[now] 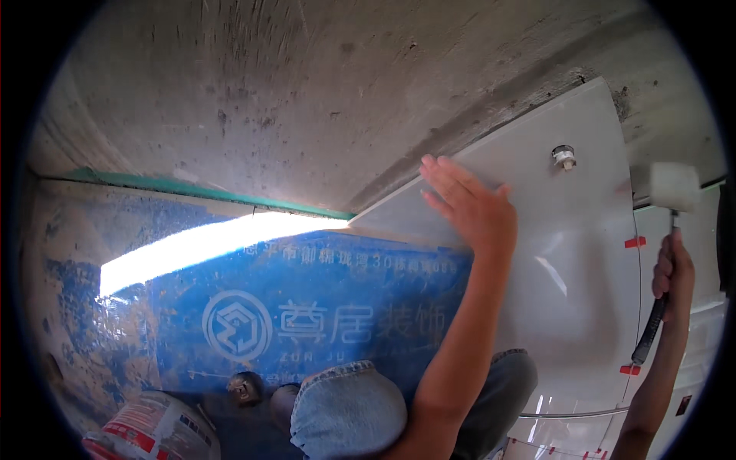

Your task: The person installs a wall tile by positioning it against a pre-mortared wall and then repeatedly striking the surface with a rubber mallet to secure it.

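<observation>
My left hand (pixel 469 205) lies with outstretched fingers on the upper left edge of a large, glossy light grey wall tile (pixel 567 230). The tile stands against the bare wall, and a metal pipe fitting (pixel 564 158) sticks out through a round hole in it. At the far right my right hand (pixel 675 272) is closed around the handle of a mallet (pixel 673 188). The mallet has a white head, which is raised by the tile's right edge, and a black grip. Whether the head touches a tile I cannot tell.
Red tile clips (pixel 635 242) sit along the joint to the neighbouring tile. Rough concrete wall (pixel 291 100) spreads across the top. A blue printed floor sheet (pixel 322 276) carries a bright sunlit strip. At lower left are a white-and-red bucket (pixel 157 425) and a dark round stub (pixel 245 389).
</observation>
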Available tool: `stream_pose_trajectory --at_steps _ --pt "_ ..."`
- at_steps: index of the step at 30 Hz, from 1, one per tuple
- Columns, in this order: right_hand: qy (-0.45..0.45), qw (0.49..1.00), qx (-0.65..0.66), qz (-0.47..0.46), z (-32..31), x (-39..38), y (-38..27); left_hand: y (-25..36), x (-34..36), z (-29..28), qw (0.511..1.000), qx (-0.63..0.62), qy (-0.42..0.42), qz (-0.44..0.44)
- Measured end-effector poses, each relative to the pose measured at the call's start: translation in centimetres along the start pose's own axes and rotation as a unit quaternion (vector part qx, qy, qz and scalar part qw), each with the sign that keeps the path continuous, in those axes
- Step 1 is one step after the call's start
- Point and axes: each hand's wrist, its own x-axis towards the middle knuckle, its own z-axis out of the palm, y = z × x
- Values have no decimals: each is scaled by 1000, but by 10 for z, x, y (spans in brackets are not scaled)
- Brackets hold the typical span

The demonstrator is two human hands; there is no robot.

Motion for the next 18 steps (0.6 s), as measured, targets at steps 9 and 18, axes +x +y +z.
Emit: stream_pose_trajectory --at_steps 9,18 --pt "11 993 -84 80 40 -36 22 31 -16 12 998 41 -40 3" --pt "-122 961 70 239 45 -43 65 -19 1 28 978 30 152 139"
